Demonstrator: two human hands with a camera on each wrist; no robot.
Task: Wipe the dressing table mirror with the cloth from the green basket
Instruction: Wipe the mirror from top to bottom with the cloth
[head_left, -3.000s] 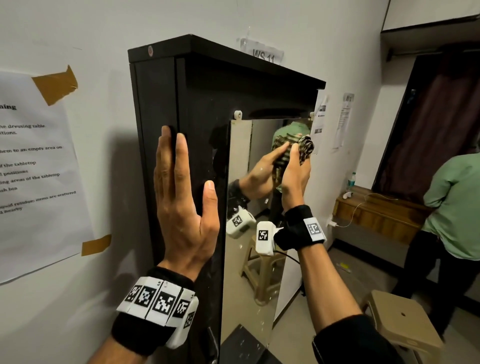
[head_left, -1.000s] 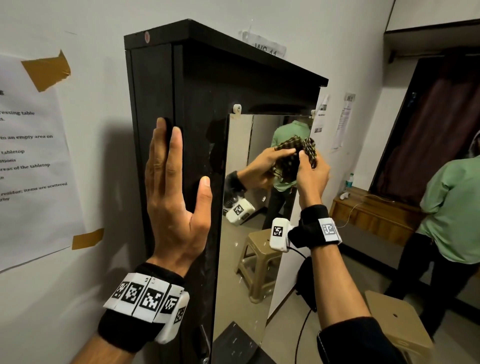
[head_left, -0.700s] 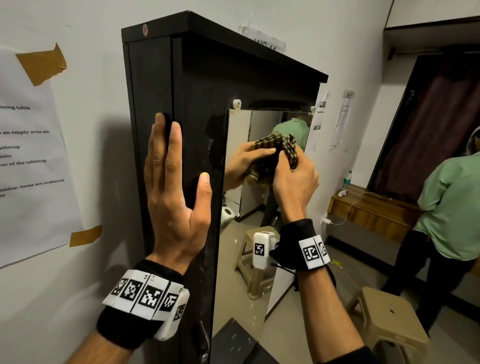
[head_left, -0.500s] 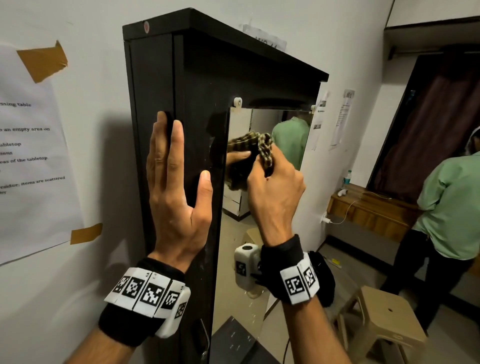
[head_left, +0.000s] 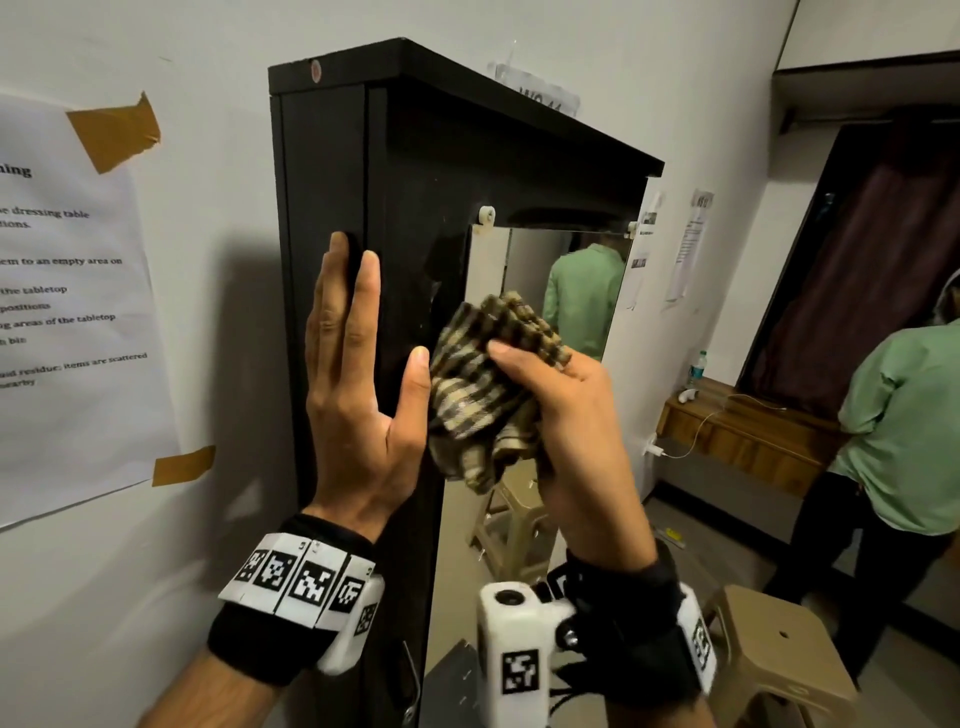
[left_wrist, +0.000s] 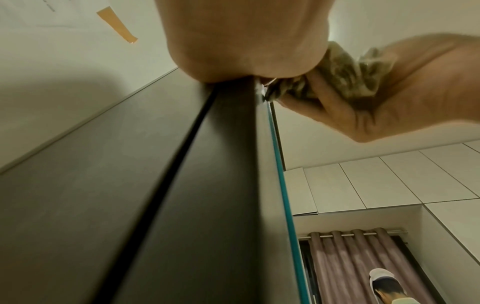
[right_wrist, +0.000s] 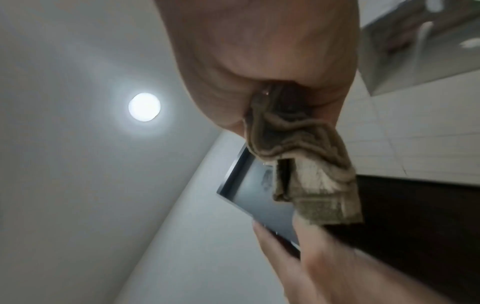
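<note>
A bunched brown-and-cream checked cloth is gripped in my right hand, held against the left edge of the mirror on the tall black cabinet. In the right wrist view the cloth hangs below the palm beside the mirror. The left wrist view shows the cloth bundled in the right hand at the glass edge. My left hand lies flat, fingers straight, on the cabinet's side, thumb next to the cloth. The green basket is out of view.
A taped paper notice hangs on the wall to the left. A person in a green shirt stands at the right near a wooden ledge. A beige plastic stool sits low at the right.
My right hand has swept the cloth from the mirror's upper right leftward and down to its left edge. The left hand has stayed flat on the cabinet side.
</note>
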